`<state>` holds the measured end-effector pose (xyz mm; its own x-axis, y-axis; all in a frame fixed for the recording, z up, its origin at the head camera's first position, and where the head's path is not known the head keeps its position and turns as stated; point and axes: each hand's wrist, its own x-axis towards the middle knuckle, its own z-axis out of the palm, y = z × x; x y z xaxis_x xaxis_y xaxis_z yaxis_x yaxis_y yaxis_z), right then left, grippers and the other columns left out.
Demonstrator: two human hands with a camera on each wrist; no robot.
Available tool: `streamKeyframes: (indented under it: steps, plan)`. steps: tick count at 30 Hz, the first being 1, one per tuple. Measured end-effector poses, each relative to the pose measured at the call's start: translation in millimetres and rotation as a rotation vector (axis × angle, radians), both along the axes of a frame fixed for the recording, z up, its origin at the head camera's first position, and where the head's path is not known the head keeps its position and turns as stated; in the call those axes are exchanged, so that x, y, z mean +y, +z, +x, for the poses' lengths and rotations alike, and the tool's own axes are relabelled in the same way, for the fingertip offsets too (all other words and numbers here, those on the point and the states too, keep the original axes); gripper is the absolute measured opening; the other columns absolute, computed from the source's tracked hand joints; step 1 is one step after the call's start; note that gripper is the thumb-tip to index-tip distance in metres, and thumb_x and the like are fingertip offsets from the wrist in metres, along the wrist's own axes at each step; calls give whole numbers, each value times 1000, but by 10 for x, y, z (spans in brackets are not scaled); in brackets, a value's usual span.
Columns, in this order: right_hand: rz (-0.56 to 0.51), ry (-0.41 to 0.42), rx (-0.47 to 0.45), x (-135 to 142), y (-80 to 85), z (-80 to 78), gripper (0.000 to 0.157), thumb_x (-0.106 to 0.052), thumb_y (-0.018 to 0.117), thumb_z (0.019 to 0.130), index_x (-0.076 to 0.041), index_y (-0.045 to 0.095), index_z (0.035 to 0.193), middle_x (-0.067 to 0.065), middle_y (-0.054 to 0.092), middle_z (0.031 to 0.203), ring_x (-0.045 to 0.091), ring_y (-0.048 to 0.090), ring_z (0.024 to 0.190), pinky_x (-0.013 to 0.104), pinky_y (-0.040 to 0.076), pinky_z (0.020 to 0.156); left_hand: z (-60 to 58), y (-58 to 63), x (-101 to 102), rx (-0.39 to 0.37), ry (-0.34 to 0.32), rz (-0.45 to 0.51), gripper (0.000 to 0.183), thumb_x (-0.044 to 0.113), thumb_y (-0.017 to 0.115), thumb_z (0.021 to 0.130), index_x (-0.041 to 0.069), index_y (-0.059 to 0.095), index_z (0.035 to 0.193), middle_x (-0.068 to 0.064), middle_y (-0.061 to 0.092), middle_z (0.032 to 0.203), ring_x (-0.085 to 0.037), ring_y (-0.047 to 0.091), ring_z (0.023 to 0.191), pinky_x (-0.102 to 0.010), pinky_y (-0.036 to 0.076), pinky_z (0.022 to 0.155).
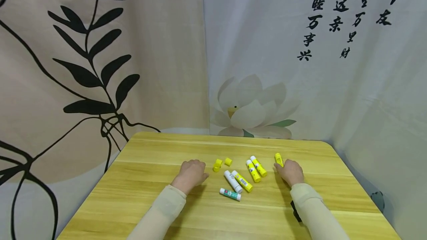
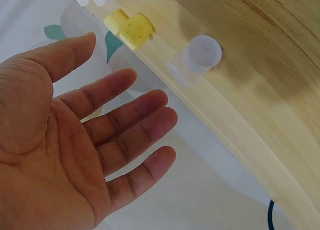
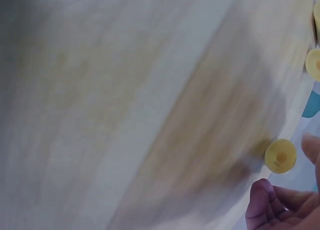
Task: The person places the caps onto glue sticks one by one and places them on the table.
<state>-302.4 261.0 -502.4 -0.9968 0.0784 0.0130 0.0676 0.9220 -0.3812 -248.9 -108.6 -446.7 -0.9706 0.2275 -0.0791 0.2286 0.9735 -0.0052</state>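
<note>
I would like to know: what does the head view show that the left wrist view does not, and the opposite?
Only head: the right hand, the teal-and-white stick and the black writing on the backdrop.
Only left wrist: the palm side of the left hand, and a translucent cap-like piece that I cannot make out in the head view.
Both: the left hand, yellow caps and the wooden table.

The right hand (image 1: 293, 173) hides the near end of the yellow glue stick (image 1: 278, 158) beside it, and I can't make out whether the fingers (image 3: 259, 202) touch it. The print on the teal-and-white tube (image 1: 230, 194) is too small for me to read. Part of a black piece (image 1: 295, 212) disappears behind the right sleeve (image 1: 311, 206), which the head view's lower edge cuts off.
</note>
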Motion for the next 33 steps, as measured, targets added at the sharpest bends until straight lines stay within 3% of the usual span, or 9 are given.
streamKeyframes:
  steps: [9,13,17,33]
  plan:
    - [-1,25,31,-1,39,33,45,-37,59,98,3,54,78,11,50,66,23,47,59,34,41,53,-2,15,6,2,-3,-2,36,43,67,94,9,69,108,-7,66,94,-25,64,88,-45,55,80]
    - [30,23,33,-13,77,12,54,-40,57,99,14,59,99,24,61,85,33,59,73,45,51,62,-3,40,6,-2,-4,0,36,43,66,94,9,69,106,-6,65,91,-24,63,85,-44,55,78]
    - [61,22,31,-24,108,-5,62,-42,55,99,18,57,115,34,60,104,45,61,92,56,53,75,12,65,5,6,-9,11,34,41,67,94,8,68,103,-6,64,87,-22,62,81,-41,55,73]
    - [15,68,94,-221,204,-20,54,-34,59,98,15,58,124,33,59,114,47,58,103,58,50,87,-5,50,13,6,-16,-14,34,42,66,94,9,69,104,-6,65,90,-23,63,85,-43,55,76]
